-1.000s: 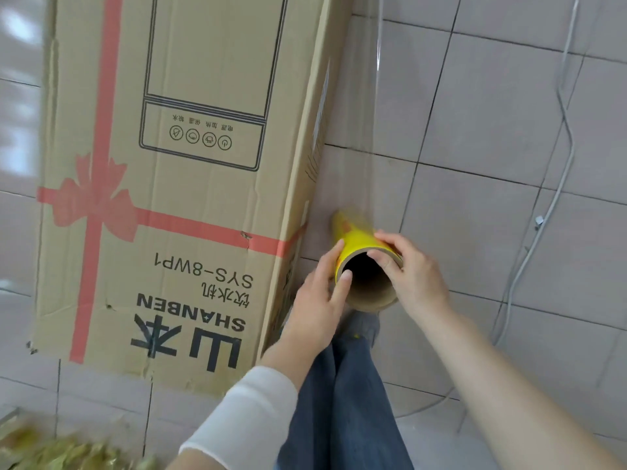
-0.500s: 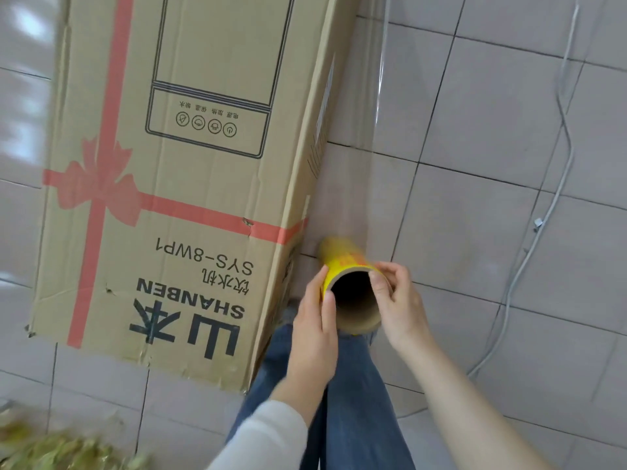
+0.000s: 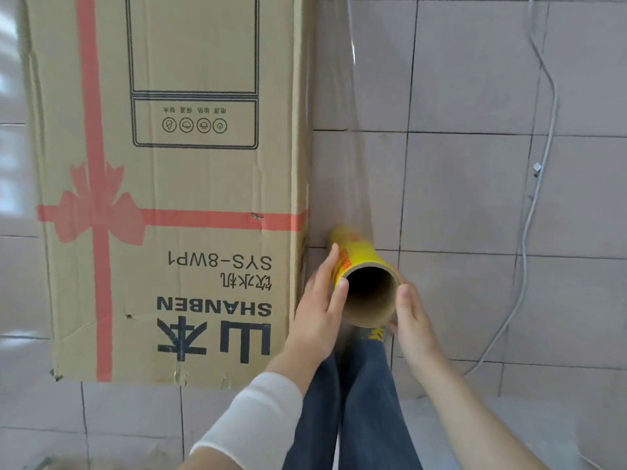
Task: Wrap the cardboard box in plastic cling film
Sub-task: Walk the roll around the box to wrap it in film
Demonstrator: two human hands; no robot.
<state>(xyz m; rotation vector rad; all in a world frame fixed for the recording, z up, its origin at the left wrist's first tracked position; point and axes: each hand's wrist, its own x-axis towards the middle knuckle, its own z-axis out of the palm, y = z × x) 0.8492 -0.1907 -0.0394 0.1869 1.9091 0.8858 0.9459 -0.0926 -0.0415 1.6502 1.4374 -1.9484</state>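
Since the earlier frame the long edges of the cardboard box [image 3: 169, 205], which leaned, have come to run straight up your view, and your right hand [image 3: 415, 322] has slid from the top of the roll's rim to its right side. The box's long axis points away from you over the tiled floor [image 3: 475, 198], with its print upside down to you. A clear sheet of cling film [image 3: 339, 147] stretches from the roll up along the box's right face. The roll [image 3: 359, 256] sits just beside that face near the box's near end, its long axis pointing away from you and its open cardboard end facing you. Your left hand [image 3: 319, 317] lays fairly straight fingers [image 3: 341, 288] flat against the roll's left side. Your right thumb presses the rim while its fingers curl underneath. A thin cable [image 3: 539, 198] trails over the floor, well apart on the right.
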